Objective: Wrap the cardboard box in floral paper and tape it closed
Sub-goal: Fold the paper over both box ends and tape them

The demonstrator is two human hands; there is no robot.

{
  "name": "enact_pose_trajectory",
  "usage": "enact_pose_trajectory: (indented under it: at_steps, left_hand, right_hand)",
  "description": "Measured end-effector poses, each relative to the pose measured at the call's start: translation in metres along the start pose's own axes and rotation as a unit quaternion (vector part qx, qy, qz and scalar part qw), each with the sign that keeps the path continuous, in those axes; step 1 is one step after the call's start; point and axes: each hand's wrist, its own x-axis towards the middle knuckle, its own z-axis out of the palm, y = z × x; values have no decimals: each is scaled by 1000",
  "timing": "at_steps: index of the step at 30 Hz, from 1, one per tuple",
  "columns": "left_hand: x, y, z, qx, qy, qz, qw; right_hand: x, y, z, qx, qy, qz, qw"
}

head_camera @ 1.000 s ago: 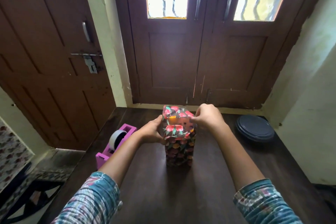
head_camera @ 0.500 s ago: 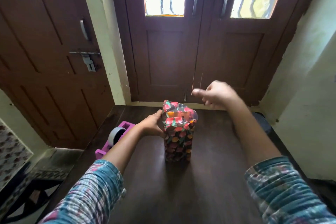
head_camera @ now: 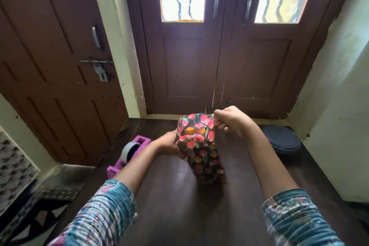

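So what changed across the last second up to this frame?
The right hand lifted off the top of the upright box wrapped in floral paper, swung away, then returned and now pinches the paper at its top right edge. The left hand kept gripping the box's left side. Box, pink tape dispenser and dark round lid stayed put on the dark wooden table.

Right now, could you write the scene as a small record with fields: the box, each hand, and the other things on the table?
box: wrapped in floral paper, stands upright on the table
left hand: holds the box's left side near the top
right hand: fingers curled, seems to pinch the floral paper at its top right edge
tape dispenser: pink, left of the box, beyond the left arm
dark round dish: far right of the table
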Motion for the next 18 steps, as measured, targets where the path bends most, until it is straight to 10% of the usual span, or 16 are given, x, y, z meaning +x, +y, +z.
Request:
enact_pose_trajectory:
  at_steps: [13, 18]
  left_hand:
    - [-4, -5, -16, -125, -11, 30, 992]
    - [-13, -15, -24, -115, -25, 11, 993]
  right_hand:
    - [9, 34, 2, 34, 94, 22, 995]
    - [5, 39, 2, -175, 97, 43, 979]
